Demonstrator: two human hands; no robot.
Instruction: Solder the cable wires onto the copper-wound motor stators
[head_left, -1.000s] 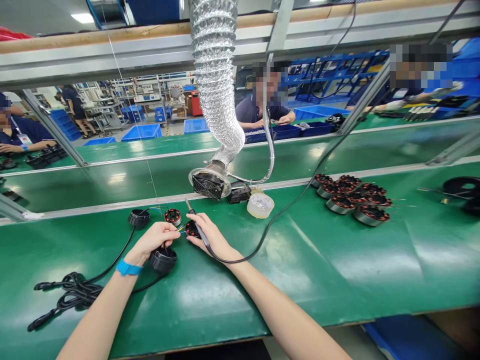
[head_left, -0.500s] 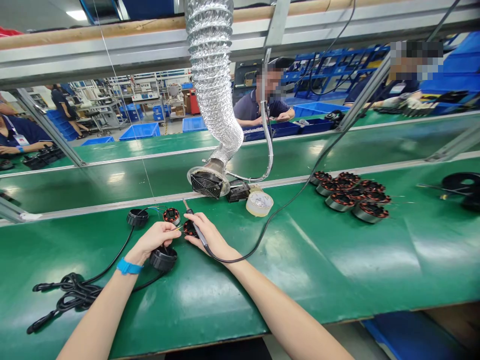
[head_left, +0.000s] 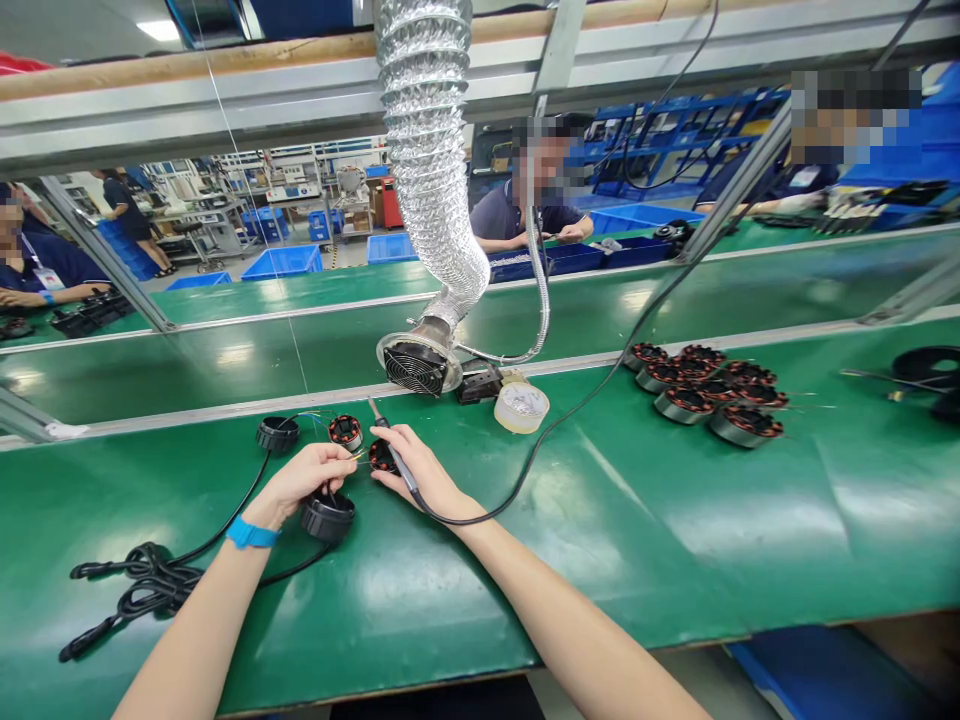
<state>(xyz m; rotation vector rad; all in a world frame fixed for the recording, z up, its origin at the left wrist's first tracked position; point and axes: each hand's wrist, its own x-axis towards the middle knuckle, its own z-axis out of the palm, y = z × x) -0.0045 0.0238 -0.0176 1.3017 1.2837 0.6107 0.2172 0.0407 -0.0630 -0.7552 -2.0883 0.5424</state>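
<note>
My left hand [head_left: 313,470] pinches thin wires [head_left: 358,457] between thumb and fingertips, above a black round housing [head_left: 328,517] with a black cable. In my right hand [head_left: 424,470] a soldering iron [head_left: 403,468] lies across the palm, its tip pointing up and away. The fingers of that hand also grip a stator [head_left: 382,456] with copper windings, partly hidden by the iron and hand. Just behind it a second stator [head_left: 345,432] sits on the table, beside another black housing [head_left: 277,435].
Coiled black cables [head_left: 154,580] lie at the left. A fume fan [head_left: 415,368] on a foil duct [head_left: 431,150] hangs ahead, near a clear round tub [head_left: 521,407]. Several stators [head_left: 690,385] stand at the right. The iron's cord [head_left: 532,450] crosses the green table [head_left: 600,560]. Co-workers sit opposite.
The view has shifted slightly. My left hand has drawn back a touch to the left with the wires; my right hand keeps its hold on the iron and stator.
</note>
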